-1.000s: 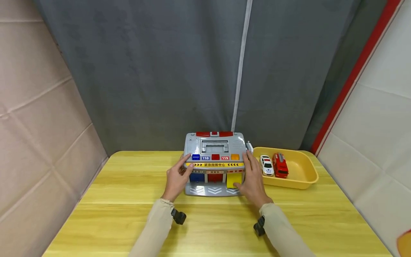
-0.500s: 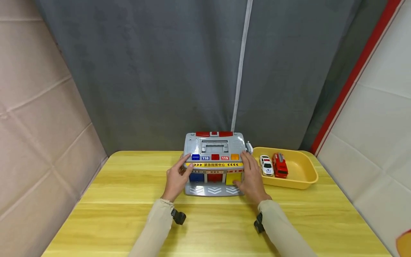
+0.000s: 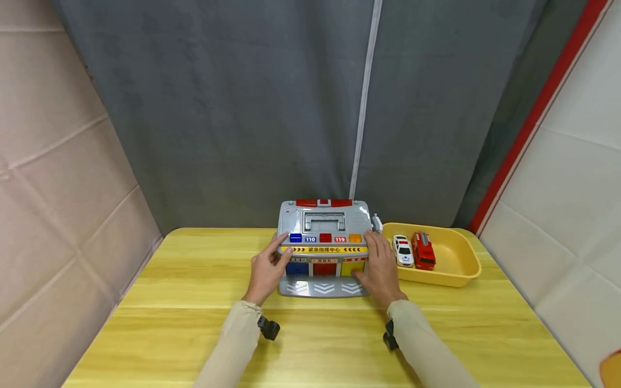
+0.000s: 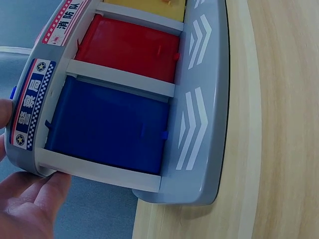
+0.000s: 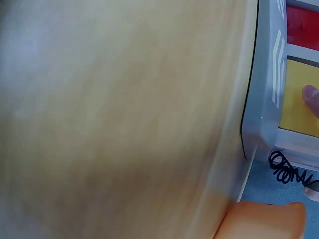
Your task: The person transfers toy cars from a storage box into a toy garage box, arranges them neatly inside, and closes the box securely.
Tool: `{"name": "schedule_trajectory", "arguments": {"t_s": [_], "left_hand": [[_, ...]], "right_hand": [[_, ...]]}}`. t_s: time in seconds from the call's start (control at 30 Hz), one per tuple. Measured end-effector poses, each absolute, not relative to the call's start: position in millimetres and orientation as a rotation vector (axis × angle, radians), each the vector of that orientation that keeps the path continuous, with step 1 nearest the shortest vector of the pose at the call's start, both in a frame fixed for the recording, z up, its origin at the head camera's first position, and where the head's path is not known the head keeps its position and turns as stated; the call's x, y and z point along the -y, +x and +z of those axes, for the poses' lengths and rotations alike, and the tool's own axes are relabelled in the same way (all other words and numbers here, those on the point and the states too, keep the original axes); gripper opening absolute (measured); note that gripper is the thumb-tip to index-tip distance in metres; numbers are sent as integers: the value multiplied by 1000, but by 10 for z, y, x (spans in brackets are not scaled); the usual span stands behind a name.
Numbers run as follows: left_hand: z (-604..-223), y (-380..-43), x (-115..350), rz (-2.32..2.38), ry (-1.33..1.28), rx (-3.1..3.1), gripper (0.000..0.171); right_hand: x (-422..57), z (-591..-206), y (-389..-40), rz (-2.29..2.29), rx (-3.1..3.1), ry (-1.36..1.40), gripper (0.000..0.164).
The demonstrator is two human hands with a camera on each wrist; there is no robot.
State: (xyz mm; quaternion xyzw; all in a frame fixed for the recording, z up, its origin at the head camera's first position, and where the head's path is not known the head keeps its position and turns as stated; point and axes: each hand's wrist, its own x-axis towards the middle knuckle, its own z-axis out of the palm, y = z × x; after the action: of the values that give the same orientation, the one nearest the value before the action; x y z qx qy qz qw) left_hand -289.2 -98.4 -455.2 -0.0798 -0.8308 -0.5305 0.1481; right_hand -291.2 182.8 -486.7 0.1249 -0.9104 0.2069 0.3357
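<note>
A grey toy rescue station (image 3: 324,220) stands at the back of the table, with a blue door (image 4: 109,127), a red door (image 4: 132,49) and a yellow door (image 5: 298,99) in a row along its front. All three doors lie flat in their frames. My left hand (image 3: 264,274) holds the left end of the station, fingers around the roof's edge and side. At the other end my right hand (image 3: 382,274) rests its fingers on the roof's right edge, while its thumb (image 5: 311,94) presses on the yellow door.
To the right, a yellow tray (image 3: 456,253) holds a white toy police car (image 3: 404,250) and a red toy fire truck (image 3: 423,251). A white handset (image 3: 376,222) on a coiled black cord (image 5: 284,169) hangs at the station's right side. Behind is a grey curtain (image 3: 242,118).
The yellow door, which stuck out at the front a second ago, has swung in flush under my right thumb. My left hand and the station have stayed put.
</note>
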Motion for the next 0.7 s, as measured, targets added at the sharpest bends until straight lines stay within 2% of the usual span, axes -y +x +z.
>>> {"name": "schedule_trajectory", "arguments": {"t_s": [0.7], "left_hand": [[-4549,-2898,974,-1516,-235,2389,42]], "right_hand": [[-1875,-4765,-2946,486,2408,364,101]]}}
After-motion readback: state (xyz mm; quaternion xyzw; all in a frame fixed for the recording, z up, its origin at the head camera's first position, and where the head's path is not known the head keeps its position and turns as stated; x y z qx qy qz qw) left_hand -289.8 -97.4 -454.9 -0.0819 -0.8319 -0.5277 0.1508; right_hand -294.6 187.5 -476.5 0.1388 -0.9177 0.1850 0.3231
